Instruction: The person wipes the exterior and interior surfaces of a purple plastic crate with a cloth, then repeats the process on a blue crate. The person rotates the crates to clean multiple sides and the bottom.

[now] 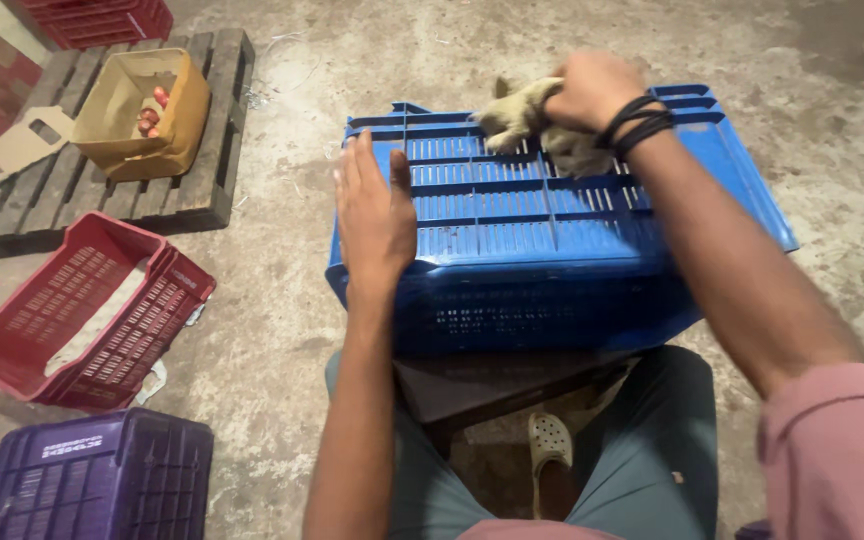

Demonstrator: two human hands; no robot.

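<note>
Your left hand (374, 215) lies flat, bracing the upturned blue slatted plastic crate (552, 235), so your right hand (592, 90) can scrub with the clenched greyish rag (517, 115).

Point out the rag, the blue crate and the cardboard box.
rag (520, 112), head view, bunched end left of the hand
blue crate (542, 300), head view, near side wall
cardboard box (192, 110), head view, right wall

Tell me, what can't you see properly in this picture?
- Head view: the cloth is partly hidden in the right hand, blurred too.
- What's under the upturned blue crate is hidden by its walls.
- The small reddish things in the cardboard box are too small to tell.
- The purple crate is cut off by the bottom edge.
- The left hand covers part of the crate's edge.
</note>
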